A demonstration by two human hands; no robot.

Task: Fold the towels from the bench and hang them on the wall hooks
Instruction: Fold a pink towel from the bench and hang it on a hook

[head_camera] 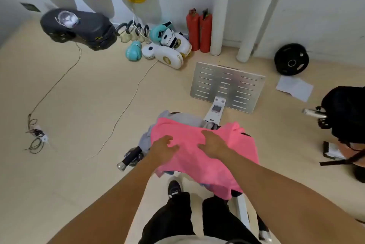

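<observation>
Pink towel (207, 157) spread over bench, atop grey towel (183, 118) at far-left edge. Left hand (164, 146) and right hand (212, 144) lie flat on pink towel, fingers relaxed, gripping nothing.

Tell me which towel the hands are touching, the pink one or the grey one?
The pink towel. Both the left hand and the right hand rest on it. The grey towel lies underneath, peeking out behind it, untouched.
</observation>
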